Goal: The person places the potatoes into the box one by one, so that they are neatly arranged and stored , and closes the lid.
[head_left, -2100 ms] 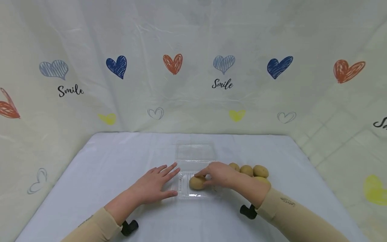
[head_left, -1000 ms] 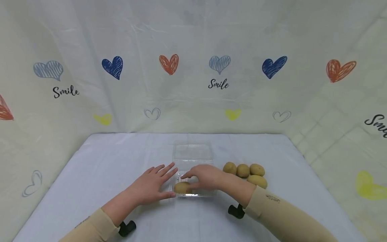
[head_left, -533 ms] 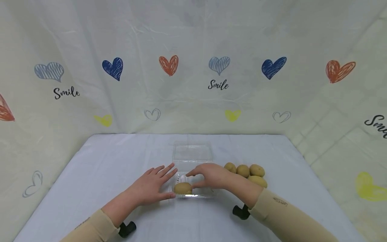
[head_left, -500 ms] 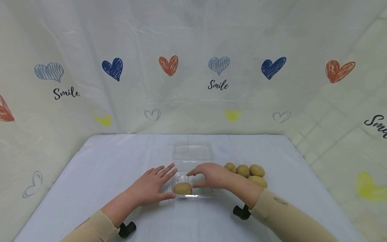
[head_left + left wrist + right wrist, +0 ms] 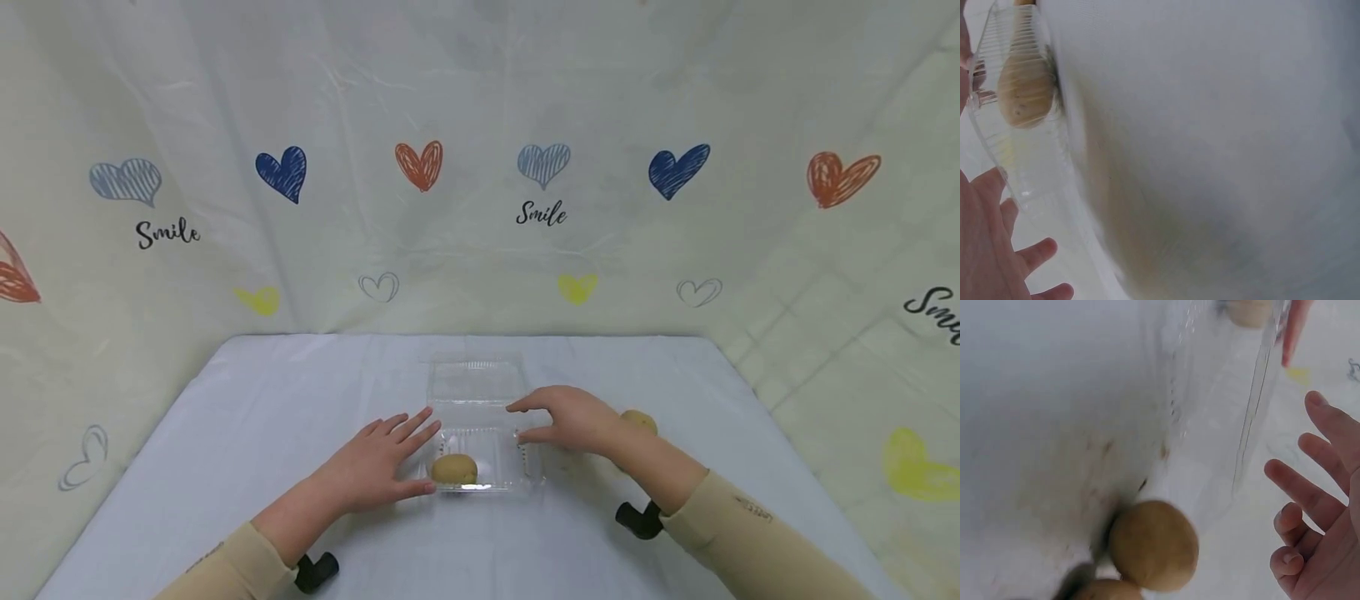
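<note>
A clear plastic clamshell box [image 5: 495, 462] lies open on the table, its lid [image 5: 477, 379] folded back to the far side. One potato [image 5: 454, 469] sits in the box's near left corner; it shows through the ribbed wall in the left wrist view [image 5: 1025, 90]. My left hand [image 5: 375, 467] rests at the box's left edge, fingers spread. Above the box's right edge is my right hand [image 5: 573, 419], thumb and forefinger apart, holding nothing. In the right wrist view a loose potato [image 5: 1154, 545] lies beside the box, below that hand.
More potatoes lie right of the box, mostly hidden behind the right hand and forearm; one potato [image 5: 639, 419] shows past the wrist. A white cloth covers the table [image 5: 300, 383]. Behind it hangs a sheet [image 5: 480, 83] printed with hearts.
The right hand set the potato down in the box's near left corner, let go, and moved right and up toward the loose potatoes. The left hand has stayed in place.
</note>
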`<state>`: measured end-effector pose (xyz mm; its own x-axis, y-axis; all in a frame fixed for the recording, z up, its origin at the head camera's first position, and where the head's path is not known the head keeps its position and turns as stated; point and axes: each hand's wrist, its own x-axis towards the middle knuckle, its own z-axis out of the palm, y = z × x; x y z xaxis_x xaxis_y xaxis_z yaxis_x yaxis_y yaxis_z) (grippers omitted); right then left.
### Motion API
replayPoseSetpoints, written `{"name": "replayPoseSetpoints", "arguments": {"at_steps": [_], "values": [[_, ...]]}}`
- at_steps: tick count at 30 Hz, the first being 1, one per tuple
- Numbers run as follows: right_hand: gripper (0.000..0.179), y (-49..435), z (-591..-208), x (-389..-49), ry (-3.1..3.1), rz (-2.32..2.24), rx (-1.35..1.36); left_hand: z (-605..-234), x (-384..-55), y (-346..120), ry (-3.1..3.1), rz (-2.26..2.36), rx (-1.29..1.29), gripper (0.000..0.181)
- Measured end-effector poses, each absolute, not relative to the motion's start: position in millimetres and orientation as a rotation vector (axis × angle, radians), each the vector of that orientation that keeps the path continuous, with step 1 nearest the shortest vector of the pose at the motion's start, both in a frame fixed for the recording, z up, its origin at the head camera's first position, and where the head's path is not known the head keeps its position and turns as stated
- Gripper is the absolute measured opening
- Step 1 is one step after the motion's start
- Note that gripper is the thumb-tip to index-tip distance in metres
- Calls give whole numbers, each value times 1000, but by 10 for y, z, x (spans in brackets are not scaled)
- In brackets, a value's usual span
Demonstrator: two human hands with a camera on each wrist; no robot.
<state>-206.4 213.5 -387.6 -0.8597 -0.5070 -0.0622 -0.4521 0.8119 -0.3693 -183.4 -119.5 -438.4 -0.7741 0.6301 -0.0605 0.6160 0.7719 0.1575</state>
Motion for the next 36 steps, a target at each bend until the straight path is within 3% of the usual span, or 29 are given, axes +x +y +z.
{"name": "replayPoseSetpoints", "arguments": {"at_steps": [6,22,36], "values": [[44,2441,-3806,-2078,2859,-573,-551,-4398,-1835,-1224,2865,199,1036,88],[53,2762,-3911,-2138,2907,-458,-452,-4382,-1834,-1223,2877,186,1049,88],[58,2701,-4236,-2202,2994,-149,-641,-4382,-1833,-1223,2870,181,1045,89]]}}
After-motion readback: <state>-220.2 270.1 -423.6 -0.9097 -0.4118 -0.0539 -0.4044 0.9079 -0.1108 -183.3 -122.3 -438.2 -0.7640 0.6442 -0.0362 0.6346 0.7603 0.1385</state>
